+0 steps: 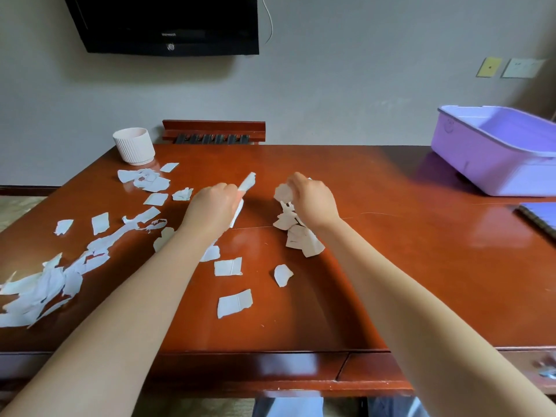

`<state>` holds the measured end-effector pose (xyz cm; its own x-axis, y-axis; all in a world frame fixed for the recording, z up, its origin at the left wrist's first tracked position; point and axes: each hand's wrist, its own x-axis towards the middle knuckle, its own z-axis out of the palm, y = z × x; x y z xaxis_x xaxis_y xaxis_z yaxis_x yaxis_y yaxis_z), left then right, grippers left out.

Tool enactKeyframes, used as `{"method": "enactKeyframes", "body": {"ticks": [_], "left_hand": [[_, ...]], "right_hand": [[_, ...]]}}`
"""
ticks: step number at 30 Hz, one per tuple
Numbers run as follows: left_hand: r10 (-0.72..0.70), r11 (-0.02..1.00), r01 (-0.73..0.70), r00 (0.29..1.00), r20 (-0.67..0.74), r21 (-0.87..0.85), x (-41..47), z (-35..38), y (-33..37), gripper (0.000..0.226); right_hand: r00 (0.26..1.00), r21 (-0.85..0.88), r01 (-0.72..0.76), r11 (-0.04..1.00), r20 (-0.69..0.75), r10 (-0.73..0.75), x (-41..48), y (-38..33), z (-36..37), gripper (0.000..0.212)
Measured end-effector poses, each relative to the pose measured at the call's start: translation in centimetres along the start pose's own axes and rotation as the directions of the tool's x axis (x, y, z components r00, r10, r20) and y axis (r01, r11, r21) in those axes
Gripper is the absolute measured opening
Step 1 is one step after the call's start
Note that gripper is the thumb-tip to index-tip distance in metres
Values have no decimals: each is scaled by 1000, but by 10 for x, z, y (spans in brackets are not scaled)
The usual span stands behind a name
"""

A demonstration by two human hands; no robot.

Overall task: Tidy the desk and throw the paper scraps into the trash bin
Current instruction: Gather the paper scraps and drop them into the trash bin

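Two grips | left fingers (230, 192) pinch paper strip (248, 181) | right fingers (296, 185) clutch scrap bunch (283, 192) over desk (391, 251)

Soft, even daylight fills a bright scene. The glossy worktop (376, 266) shows pale glare — strongest at right, beside the tub (496, 152). Faint shadows lie under the forearms (144, 296). Wide-angle bending curves the edges; the corners look soft.

A black television (162, 22) is hanging dark on the wall, a white cable (270, 19) trailing down beside it. A wooden chair back (213, 127) is peeking up behind. Far right, a purple plastic tub (493, 164) is sitting near a spiral notebook (541, 216), with two wall plates (489, 67) showing above.
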<state>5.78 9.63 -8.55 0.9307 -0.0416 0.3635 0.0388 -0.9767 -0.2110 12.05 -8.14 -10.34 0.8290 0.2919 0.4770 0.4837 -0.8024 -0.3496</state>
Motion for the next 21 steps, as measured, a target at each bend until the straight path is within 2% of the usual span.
{"method": "enactKeyframes", "body": {"ticks": [2, 4, 7, 10, 16, 21], "left_hand": [[-61, 994, 62, 998, 7, -85, 3, -5, -1, 27], [-153, 958, 140, 988, -34, -251, 7, -9, 0, 23], [-314, 844, 241, 946, -78, -480, 11, -15, 13, 35], [-373, 735, 260, 926, -54, -626, 11, -24, 34, 33], [-386, 492, 259, 921, 58, -831, 11, -41, 92, 44], [-314, 366, 250, 940, 133, -897, 3, -58, 155, 46]], "right_hand": [[994, 143, -82, 986, -59, 91, -1, 2, -3, 28], [982, 271, -139, 953, -89, 169, -5, 3, -8, 26], [957, 444, -203, 873, -100, 274, -15, 5, -18, 27], [927, 553, -246, 796, -107, 361, -29, 10, -35, 28], [829, 693, -345, 633, -91, 551, -66, 31, -81, 26], [712, 787, -366, 497, -107, 694, -106, 68, -117, 22]]}}
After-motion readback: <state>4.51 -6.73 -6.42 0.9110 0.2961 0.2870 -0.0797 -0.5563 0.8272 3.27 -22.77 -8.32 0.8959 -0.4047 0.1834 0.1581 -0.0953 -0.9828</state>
